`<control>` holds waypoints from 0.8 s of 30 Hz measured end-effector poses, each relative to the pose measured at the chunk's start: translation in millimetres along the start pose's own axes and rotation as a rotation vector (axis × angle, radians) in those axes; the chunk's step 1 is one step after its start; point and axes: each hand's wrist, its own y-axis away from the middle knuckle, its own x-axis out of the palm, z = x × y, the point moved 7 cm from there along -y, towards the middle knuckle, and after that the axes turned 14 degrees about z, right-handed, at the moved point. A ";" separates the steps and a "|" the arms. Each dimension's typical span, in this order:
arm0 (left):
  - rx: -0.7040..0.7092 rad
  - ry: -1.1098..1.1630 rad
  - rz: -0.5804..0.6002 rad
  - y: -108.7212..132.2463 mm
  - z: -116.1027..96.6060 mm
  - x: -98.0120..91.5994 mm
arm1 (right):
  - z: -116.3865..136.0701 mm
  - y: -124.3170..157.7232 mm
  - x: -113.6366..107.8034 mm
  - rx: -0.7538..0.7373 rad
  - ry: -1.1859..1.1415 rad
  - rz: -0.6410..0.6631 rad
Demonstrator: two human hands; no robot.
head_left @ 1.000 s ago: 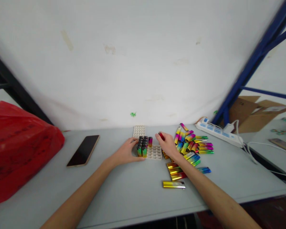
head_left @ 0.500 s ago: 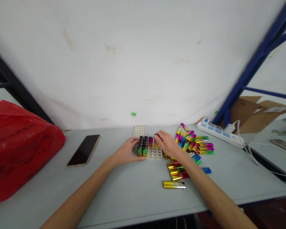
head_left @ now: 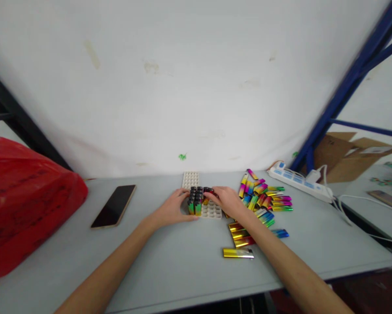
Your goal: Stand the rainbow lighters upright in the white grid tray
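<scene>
Several lighters [head_left: 195, 205] with black tops and shiny green-gold bodies stand upright in rows in the left part of a pale tray with round holes [head_left: 212, 212]. My left hand [head_left: 172, 208] curves round the tray's left end, thumb along the front and fingers behind, holding it and the lighters. Over the tray, my right hand [head_left: 227, 201] has its fingers closed on a dark-topped lighter [head_left: 207, 190] just right of the filled rows. The fingers partly hide it, so I cannot tell how deep it sits.
Loose metallic lighters [head_left: 264, 198] lie piled right of the tray, with a single yellow lighter [head_left: 237, 253] nearer the front. Behind stands another holed tray [head_left: 191, 179]. A phone [head_left: 114, 206] and red bag [head_left: 32, 209] are left; a power strip [head_left: 300, 182] is right.
My right hand has moved left and slightly down with its lighter, bringing it up against the standing ones. The left hand keeps its place at the tray.
</scene>
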 end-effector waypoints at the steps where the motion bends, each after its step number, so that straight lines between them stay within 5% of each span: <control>1: -0.005 -0.003 0.001 0.1 0.4 0.2 | 0.3 0.1 -0.2 -0.006 0.005 0.007; 10: 0.007 -0.015 0.008 -1.1 -1.3 0.2 | 4.5 2.0 -3.6 -0.043 0.065 0.087; 17: -0.002 -0.007 -0.010 -0.7 3.4 0.9 | 4.2 4.4 -6.2 0.114 0.132 0.087; 24: 0.007 -0.011 -0.006 -1.6 4.9 2.3 | -38.5 11.5 -30.6 0.130 0.055 -0.020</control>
